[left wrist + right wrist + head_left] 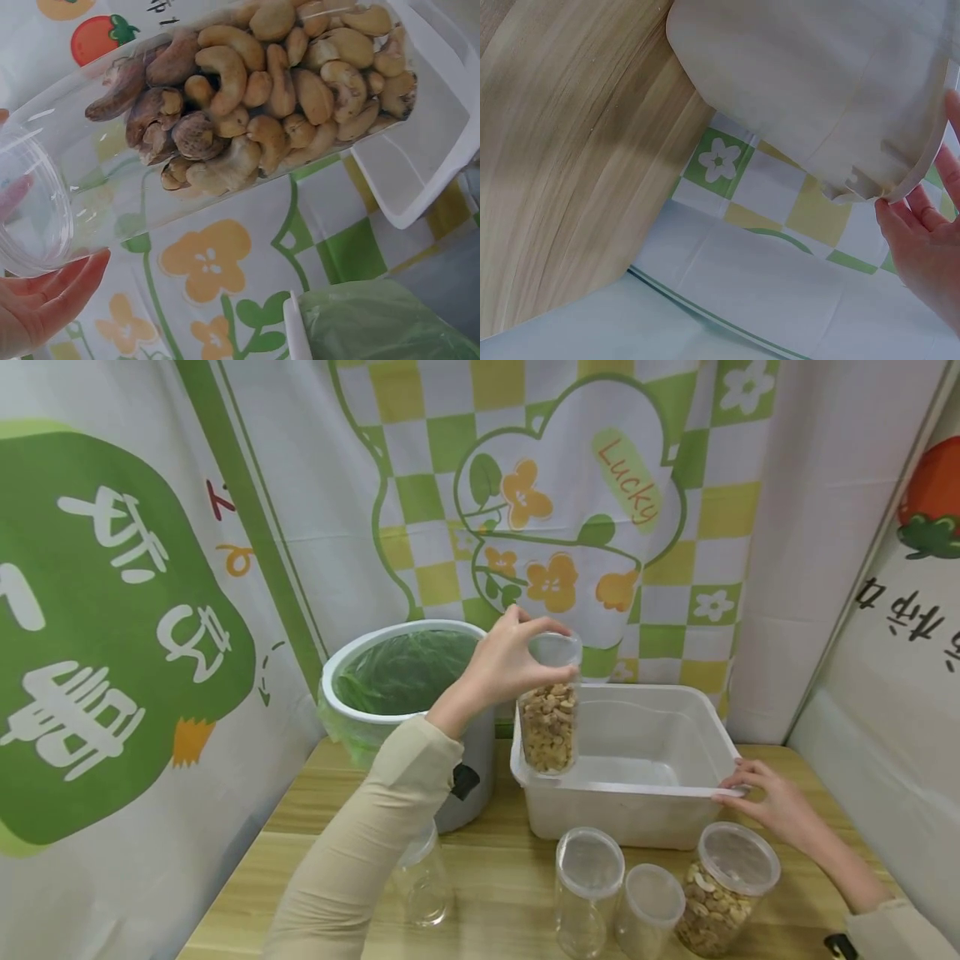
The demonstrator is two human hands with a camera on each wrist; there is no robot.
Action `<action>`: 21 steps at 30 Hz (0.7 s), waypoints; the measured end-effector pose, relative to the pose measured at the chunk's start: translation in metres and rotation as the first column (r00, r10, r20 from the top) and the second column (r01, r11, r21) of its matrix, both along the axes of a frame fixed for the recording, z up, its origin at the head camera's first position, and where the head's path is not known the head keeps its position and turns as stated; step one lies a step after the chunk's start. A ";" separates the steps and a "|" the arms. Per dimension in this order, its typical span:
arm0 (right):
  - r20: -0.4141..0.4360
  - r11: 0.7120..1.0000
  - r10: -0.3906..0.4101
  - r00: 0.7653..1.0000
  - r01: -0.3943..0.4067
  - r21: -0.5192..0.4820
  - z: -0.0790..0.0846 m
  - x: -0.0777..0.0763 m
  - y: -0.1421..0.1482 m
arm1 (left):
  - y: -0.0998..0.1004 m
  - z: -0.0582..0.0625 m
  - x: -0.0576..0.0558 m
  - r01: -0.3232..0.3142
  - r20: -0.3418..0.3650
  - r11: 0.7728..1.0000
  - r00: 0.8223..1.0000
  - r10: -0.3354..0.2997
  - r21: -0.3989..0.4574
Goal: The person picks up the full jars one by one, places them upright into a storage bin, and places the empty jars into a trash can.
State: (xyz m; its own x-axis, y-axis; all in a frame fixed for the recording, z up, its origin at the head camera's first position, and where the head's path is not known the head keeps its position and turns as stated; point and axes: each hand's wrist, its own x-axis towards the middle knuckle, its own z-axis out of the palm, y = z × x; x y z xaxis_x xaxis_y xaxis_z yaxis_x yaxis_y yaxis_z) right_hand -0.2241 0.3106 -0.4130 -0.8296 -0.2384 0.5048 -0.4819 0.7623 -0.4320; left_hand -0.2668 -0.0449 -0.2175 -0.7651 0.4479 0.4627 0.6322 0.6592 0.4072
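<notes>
My left hand [506,660] grips a clear plastic jar [550,727] near its lidded top, thumb on one side and fingers on the other. The jar stands upright in the air over the left front rim of a white plastic basin [622,814]. Cashews [247,105] and other nuts fill its lower part in the left wrist view. With my right hand [776,797] I pinch the basin's right front corner, thumb under the rim [922,176]. The basin rests on the table, and no contents show in the visible part of its inside.
Left of the basin stands a grey bin [405,710] with a green liner. Along the wooden table's [300,860] front are a clear jar [423,881], partly behind my left arm, two lidded clear jars [588,893] [649,906] and a wider jar of nuts [720,893]. Printed cloth walls surround the table.
</notes>
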 end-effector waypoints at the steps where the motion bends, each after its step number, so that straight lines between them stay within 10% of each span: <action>1: 0.001 1.000 0.002 1.000 -0.002 -0.005 0.000 0.000 0.000 | 0.002 -0.001 -0.003 -0.001 -0.003 1.000 1.000 0.001 -0.004; 21: -0.027 1.000 0.011 1.000 -0.011 -0.014 -0.003 0.000 -0.001 | 0.033 -0.054 -0.048 -0.038 0.128 0.995 0.991 0.050 -0.094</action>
